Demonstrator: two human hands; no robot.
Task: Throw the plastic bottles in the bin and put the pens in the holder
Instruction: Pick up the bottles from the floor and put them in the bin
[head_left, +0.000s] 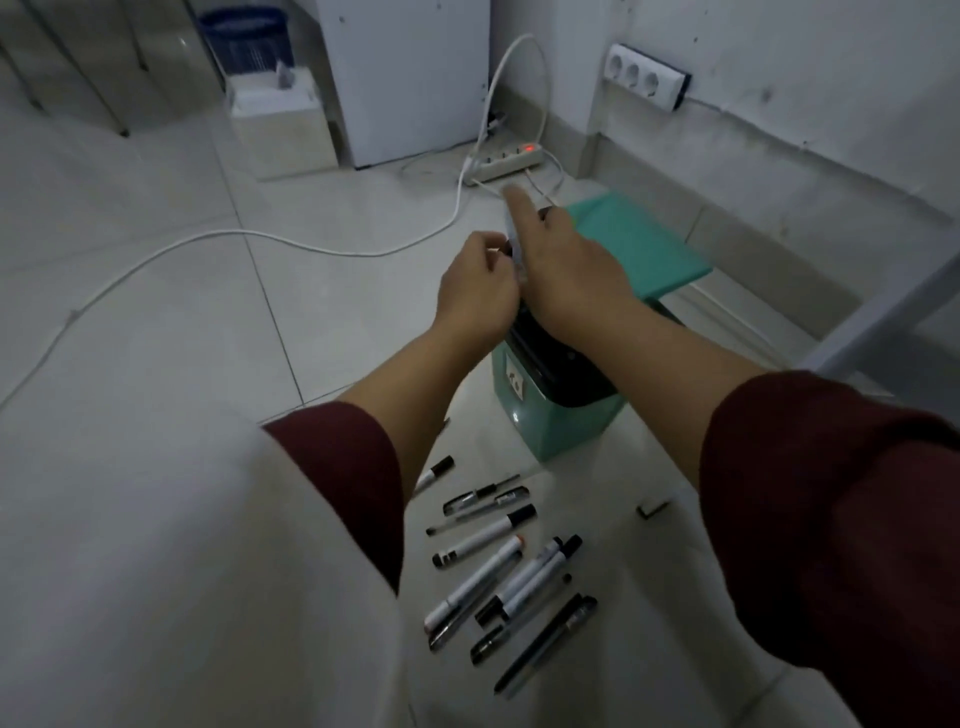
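Observation:
Above the green bin (566, 431) with its black liner (550, 364), both my hands meet. My left hand (478, 280) is closed on one side of a pale plastic bottle (513, 244). My right hand (566, 260) wraps the other side with one finger stretched upward. Only a thin strip of the bottle shows between them. The bin's green lid (644, 244) stands open behind my hands. Several pens and markers (498, 566) lie scattered on the floor in front of the bin. No pen holder is in view.
A small black piece (652, 508) lies right of the pens. A power strip (506, 158) and a white cable (208, 239) lie on the tiles. Beyond them stand a white box (280, 124) and a blue basket (244, 36). Wall sockets (647, 78) are at the right.

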